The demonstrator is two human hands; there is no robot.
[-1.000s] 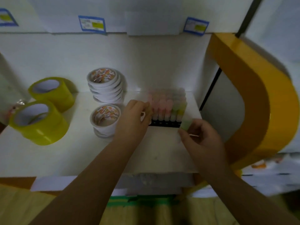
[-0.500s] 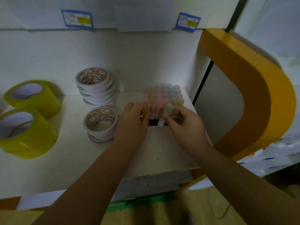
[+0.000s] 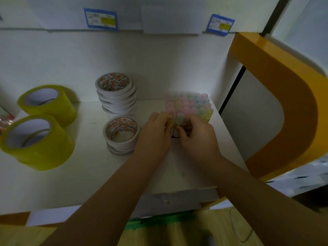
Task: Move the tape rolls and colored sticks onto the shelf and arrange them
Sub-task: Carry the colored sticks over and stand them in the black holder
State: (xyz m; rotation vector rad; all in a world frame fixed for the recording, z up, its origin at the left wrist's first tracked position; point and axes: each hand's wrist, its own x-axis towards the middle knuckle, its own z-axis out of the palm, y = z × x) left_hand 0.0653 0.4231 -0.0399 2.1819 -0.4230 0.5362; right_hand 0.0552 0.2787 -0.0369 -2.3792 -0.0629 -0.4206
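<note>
Spanning the view, the white shelf [image 3: 71, 183] already carries everything named in the task: two yellow tape rolls [image 3: 38, 142] at the left, two stacks of white tape rolls [image 3: 116, 93] in the middle, and a block of pastel sticks [image 3: 190, 105] standing upright at the right rear, near the orange frame [image 3: 284, 89]. Both hands meet at the block's front edge. A second ago the right hand [image 3: 197, 137] was out in front of the block pinching a green stick [image 3: 179, 118]; now that stick stands in the front row, with the right hand's fingers curled round its lower part. The left hand [image 3: 156, 134] has stayed at the block's left front corner, fingers bent against the sticks there; whether it grips one I cannot tell. Judging by this, the stick is nearly seated, and only squaring the rows seems left.
</note>
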